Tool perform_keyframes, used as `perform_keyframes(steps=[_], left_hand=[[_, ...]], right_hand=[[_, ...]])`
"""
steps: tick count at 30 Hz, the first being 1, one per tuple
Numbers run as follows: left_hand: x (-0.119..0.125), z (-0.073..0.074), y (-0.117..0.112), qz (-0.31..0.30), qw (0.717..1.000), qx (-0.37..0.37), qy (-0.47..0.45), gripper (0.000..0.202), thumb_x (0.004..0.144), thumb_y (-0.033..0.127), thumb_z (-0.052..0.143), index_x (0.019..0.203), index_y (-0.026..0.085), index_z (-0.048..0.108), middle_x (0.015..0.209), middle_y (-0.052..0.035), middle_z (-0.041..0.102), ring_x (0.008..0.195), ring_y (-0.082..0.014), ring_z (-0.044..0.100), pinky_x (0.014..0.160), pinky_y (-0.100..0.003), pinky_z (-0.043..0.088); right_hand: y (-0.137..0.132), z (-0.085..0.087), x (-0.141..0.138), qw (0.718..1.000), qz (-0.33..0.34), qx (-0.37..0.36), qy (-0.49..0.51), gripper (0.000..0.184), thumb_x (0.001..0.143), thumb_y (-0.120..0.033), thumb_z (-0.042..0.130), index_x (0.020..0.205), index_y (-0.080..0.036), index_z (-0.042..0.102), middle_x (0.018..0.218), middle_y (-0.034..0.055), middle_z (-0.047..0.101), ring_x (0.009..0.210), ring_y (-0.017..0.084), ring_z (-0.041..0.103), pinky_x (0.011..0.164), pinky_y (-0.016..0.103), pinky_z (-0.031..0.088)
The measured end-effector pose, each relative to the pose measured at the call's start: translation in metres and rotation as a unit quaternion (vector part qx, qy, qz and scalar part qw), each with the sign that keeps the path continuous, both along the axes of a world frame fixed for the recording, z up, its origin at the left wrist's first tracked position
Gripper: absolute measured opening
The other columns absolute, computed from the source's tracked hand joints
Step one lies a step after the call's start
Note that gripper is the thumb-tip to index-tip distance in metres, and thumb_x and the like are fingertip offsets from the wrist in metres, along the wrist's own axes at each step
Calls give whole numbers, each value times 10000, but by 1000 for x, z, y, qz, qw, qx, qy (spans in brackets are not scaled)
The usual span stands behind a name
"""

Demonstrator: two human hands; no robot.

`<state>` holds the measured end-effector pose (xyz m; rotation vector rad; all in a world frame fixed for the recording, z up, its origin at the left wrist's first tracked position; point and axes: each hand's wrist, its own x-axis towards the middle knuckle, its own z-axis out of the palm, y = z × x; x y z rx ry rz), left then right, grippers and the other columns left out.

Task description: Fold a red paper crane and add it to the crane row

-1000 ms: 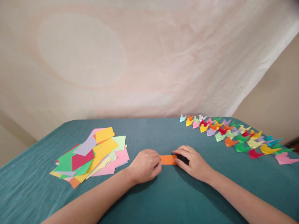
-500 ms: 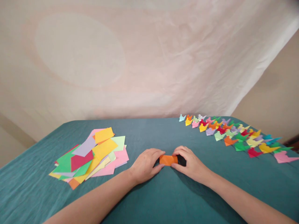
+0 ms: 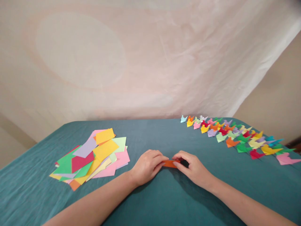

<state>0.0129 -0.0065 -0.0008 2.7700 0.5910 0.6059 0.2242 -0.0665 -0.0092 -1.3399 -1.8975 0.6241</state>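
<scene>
An orange folded paper (image 3: pixel 170 163) lies on the teal tablecloth (image 3: pixel 164 201) near the middle. My left hand (image 3: pixel 147 166) pinches its left end with curled fingers. My right hand (image 3: pixel 191 166) pinches its right end, fingers bent over the paper. Only a narrow orange strip shows between the two hands; the rest is hidden under my fingers.
A loose pile of coloured paper squares (image 3: pixel 91 155) lies to the left. Several folded paper birds (image 3: pixel 235 135) stand in rows at the right, reaching the table's right edge. A pale cloth backdrop (image 3: pixel 141 62) hangs behind the table.
The orange paper has been folded narrower: a long flat strip a second ago, now a thin sliver. Both hands have drawn closer together over it.
</scene>
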Motion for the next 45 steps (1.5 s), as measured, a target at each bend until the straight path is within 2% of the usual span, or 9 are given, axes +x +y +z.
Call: perform_keyframes(steps=[10, 18, 25, 34, 38, 45], left_hand=[[0, -7, 3, 11, 998, -10, -60, 245, 925, 203, 408, 1115, 202, 562, 986, -55, 627, 893, -164, 568, 813, -310, 441], [0, -8, 2, 26, 997, -6, -75, 302, 873, 234, 519, 1175, 227, 532, 1120, -68, 552, 1021, -189, 516, 872, -337, 422], [-1, -8, 3, 39, 996, 33, -71, 343, 834, 251, 588, 1172, 234, 531, 1155, -72, 543, 1067, -213, 487, 889, -375, 397], [0, -7, 3, 26, 995, 82, -57, 236, 883, 214, 504, 1112, 225, 563, 1064, -63, 578, 994, -198, 518, 842, -362, 398], [0, -8, 2, 32, 996, 76, -45, 310, 880, 226, 512, 1190, 224, 514, 1014, -59, 583, 933, -192, 533, 821, -361, 415], [-1, -9, 1, 33, 998, 33, -49, 397, 879, 213, 507, 1268, 212, 431, 1089, -78, 542, 957, -192, 526, 838, -348, 453]], right_hand=[[1, 1, 1, 1000, 14, 11, 5, 117, 856, -184, 520, 813, -196, 628, 782, 14, 599, 740, 150, 555, 690, 264, 414], [-2, -2, -2, 999, -19, -10, 33, 49, 824, -192, 538, 858, -195, 574, 798, 6, 600, 732, 148, 557, 683, 263, 429], [-4, -3, -4, 998, -42, -22, 38, 37, 827, -227, 535, 818, -192, 526, 764, -5, 571, 716, 141, 545, 670, 258, 423], [-4, -2, -5, 998, -34, -31, 46, 21, 831, -212, 518, 819, -194, 519, 763, -7, 574, 709, 139, 548, 666, 257, 424], [-4, -3, -6, 998, -33, -27, 41, 24, 833, -214, 515, 818, -195, 520, 761, -6, 575, 705, 140, 546, 661, 257, 422], [-4, -3, -5, 999, -18, -14, 30, 25, 836, -182, 497, 832, -198, 517, 760, -11, 567, 702, 135, 539, 656, 253, 416]])
